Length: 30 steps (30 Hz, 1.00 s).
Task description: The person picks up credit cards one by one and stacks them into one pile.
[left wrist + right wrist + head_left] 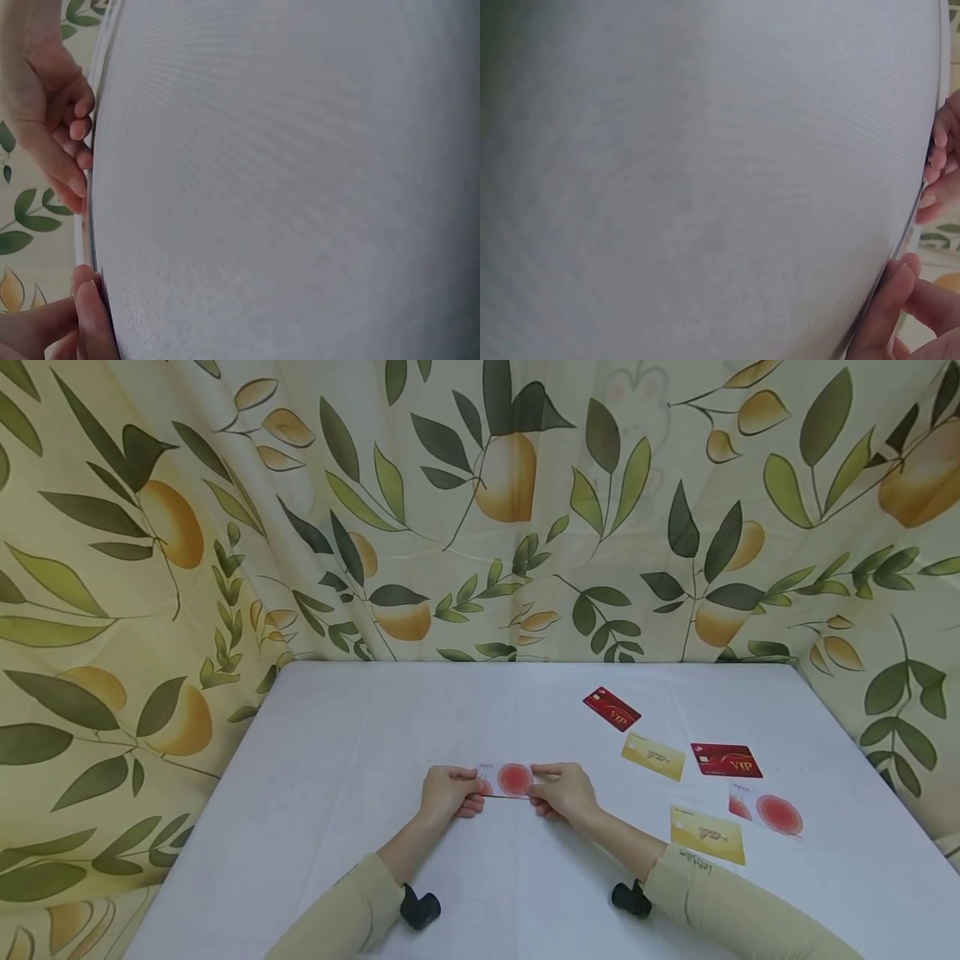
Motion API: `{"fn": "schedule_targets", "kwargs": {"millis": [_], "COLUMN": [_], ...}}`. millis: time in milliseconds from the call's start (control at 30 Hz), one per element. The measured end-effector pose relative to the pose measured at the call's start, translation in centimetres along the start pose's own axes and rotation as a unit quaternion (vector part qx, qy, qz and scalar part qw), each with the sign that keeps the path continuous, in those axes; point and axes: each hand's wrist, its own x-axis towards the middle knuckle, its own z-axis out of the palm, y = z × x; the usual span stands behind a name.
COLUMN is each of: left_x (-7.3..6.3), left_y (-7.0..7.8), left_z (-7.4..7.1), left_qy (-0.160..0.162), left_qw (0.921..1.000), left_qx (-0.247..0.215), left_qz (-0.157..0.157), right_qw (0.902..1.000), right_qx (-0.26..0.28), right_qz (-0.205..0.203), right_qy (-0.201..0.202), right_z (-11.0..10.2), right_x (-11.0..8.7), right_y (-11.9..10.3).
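In the head view, a white card with pink circles [513, 779] is held flat just in front of the person, near the middle of the table. My left hand [451, 792] pinches its left end between thumb and fingers, and my right hand [566, 792] pinches its right end. A dark line runs along the card's near edge; whether another card lies beneath cannot be told. Seen from the left wrist, the card is nearly edge-on between the left fingers [90, 319] and the right hand [56, 112]. The right wrist view catches the right fingers [889, 311] on the card's edge.
Right of the hands lie a red VIP card [612, 709], a second red VIP card [727, 761], a gold card [652, 757], another gold card [707, 835] beside the right sleeve, and a pink-and-white card [767, 811]. A white cloth covers the table [337, 735]; a patterned curtain [480, 568] hangs behind.
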Motion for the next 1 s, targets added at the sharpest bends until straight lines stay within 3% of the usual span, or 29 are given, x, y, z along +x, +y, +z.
{"fn": "schedule_targets", "kwargs": {"millis": [300, 667, 833, 1000], "left_x": [0.2, 0.2, 0.4, 0.3], "left_y": [0.0, -0.1, -0.3, -0.2], "left_z": [0.2, 0.1, 0.0, -0.1], "left_qy": [0.016, 0.024, 0.037, 0.043], "left_qw": [0.9998, 0.9997, 0.9992, 0.9967], "left_qx": [0.009, 0.006, -0.016, -0.063], "left_qz": [0.003, 0.000, -0.004, -0.026], "right_qw": [0.9996, 1.0000, 0.9999, 0.9987], "right_qx": [-0.010, -0.004, -0.007, 0.030], "right_qz": [-0.023, -0.009, 0.000, 0.007], "right_qy": [0.010, -0.002, -0.008, -0.041], "right_z": [-0.1, -0.3, -1.1, -2.8], "right_x": [0.0, 0.0, 0.1, -0.3], "right_y": [-0.1, -0.1, -0.4, -0.8]}}
